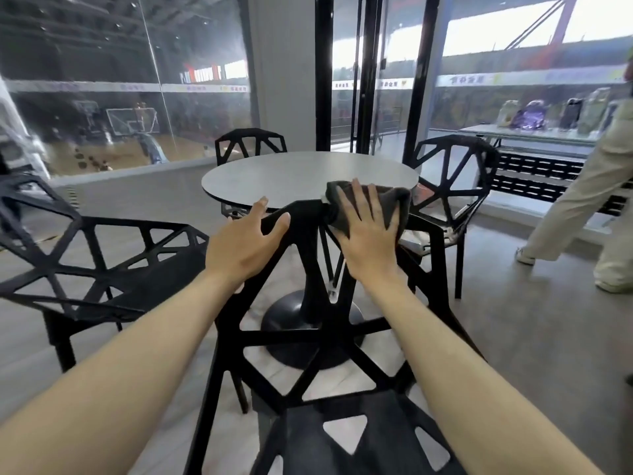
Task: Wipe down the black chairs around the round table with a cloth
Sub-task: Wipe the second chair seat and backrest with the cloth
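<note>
A black chair with an open triangular frame stands right in front of me, its back toward the round grey table. My left hand grips the top rail of that back, thumb over the edge. My right hand lies flat with spread fingers on a dark grey cloth, pressing it over the right end of the same rail. Other black chairs stand at the left, the far side and the right of the table.
A person in light trousers stands at the right near a low bench and a shelf with bottles. Glass walls and black door frames run behind the table. The table's black pedestal base sits on the grey floor.
</note>
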Demonstrator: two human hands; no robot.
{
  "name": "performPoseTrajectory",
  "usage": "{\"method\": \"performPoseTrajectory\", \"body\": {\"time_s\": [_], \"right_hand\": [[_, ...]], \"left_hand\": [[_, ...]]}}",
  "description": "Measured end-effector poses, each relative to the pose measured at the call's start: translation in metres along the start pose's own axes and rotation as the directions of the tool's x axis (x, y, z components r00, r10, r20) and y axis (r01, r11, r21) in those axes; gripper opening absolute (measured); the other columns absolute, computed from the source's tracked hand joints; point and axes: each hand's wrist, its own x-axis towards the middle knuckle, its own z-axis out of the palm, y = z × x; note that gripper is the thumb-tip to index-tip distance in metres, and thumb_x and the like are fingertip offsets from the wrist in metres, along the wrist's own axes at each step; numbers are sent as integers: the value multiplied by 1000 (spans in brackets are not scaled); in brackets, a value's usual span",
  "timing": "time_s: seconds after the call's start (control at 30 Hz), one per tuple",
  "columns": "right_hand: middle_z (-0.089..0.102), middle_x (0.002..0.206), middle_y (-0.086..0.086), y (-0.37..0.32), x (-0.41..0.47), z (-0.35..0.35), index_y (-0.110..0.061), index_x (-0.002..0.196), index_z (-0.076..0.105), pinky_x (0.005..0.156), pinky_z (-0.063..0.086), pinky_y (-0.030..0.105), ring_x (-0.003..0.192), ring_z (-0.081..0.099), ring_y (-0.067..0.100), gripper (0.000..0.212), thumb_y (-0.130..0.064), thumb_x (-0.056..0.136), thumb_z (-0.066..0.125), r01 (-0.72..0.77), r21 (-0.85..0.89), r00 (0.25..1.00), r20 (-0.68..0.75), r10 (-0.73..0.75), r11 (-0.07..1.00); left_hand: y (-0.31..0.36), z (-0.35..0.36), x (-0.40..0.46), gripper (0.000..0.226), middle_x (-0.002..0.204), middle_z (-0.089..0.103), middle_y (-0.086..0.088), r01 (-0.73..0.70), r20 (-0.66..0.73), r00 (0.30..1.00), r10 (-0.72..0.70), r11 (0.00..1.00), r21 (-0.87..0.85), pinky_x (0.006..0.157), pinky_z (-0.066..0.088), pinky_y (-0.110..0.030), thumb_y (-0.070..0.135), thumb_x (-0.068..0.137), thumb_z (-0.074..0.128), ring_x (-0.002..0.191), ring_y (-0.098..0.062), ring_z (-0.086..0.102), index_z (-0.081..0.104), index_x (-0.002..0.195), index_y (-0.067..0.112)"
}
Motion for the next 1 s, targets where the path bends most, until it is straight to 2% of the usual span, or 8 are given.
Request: {"method": "performPoseTrajectory", "body": {"time_s": [0.13, 0.2, 0.37, 0.57, 0.67, 0.87, 1.0], "right_hand": [[4, 173, 0, 25, -8, -4, -31, 164, 13, 125, 7, 62, 159, -1, 20, 72, -47, 103, 47, 128, -51, 992, -2, -128, 991], [3, 173, 0, 45, -18, -12, -29, 165, 12, 126, 9, 59, 159, -2, 20, 72, -44, 103, 47, 141, -76, 990, -8, -142, 987], [5, 173, 4, 81, -60, -17, -25, 165, 15, 125, 12, 62, 159, -2, 24, 71, -35, 105, 52, 8, -106, 997, -69, -15, 994], [-4, 173, 4, 102, -137, -8, -23, 165, 14, 123, 22, 62, 159, -5, 23, 81, -20, 98, 60, -197, 4, 980, 2, 197, 980], [-12, 172, 1, 102, -151, -5, -24, 165, 10, 124, 18, 62, 158, -11, 20, 84, -19, 98, 60, -234, 46, 971, 57, 232, 971], [-9, 173, 0, 80, -91, -10, -24, 165, 6, 125, 12, 62, 158, -13, 23, 83, -19, 101, 58, -273, 145, 957, -63, 284, 951], [-4, 173, 4, 78, -128, 5, -20, 165, 8, 125, 14, 61, 159, -8, 25, 86, -22, 99, 63, -297, 21, 951, -78, 298, 955]], "left_hand": [[-4, 1, 3, 75, 157, 53, 1, -4, 34, 999, 4, 1000, -18, 111, 39, -58, 77, 100, 20, 148, -48, 37, 27, 162, 34], [-6, 2, 3, 75, 157, 52, 3, -10, 34, 999, 11, 1000, -19, 112, 39, -59, 77, 100, 20, 149, -49, 35, 27, 161, 35], [-5, 0, 2, 70, 157, 52, 1, -13, 31, 999, 13, 1000, -21, 114, 35, -60, 73, 102, 22, 150, -49, 33, 28, 161, 34], [-3, -1, 0, 69, 158, 52, 0, -23, 22, 999, 24, 999, -30, 116, 33, -60, 70, 103, 24, 151, -49, 31, 27, 161, 33], [-4, 0, 1, 69, 157, 52, -1, -21, 20, 1000, 21, 999, -26, 112, 36, -62, 71, 103, 25, 150, -51, 30, 27, 161, 35], [-6, 1, 0, 68, 155, 54, 1, -48, -2, 999, 48, 999, -18, 106, 43, -60, 71, 102, 25, 145, -45, 43, 25, 160, 36], [-7, 3, 2, 66, 155, 54, 5, -96, -44, 994, 96, 995, -9, 95, 49, -52, 67, 103, 26, 125, -35, 63, 21, 160, 36]]}}
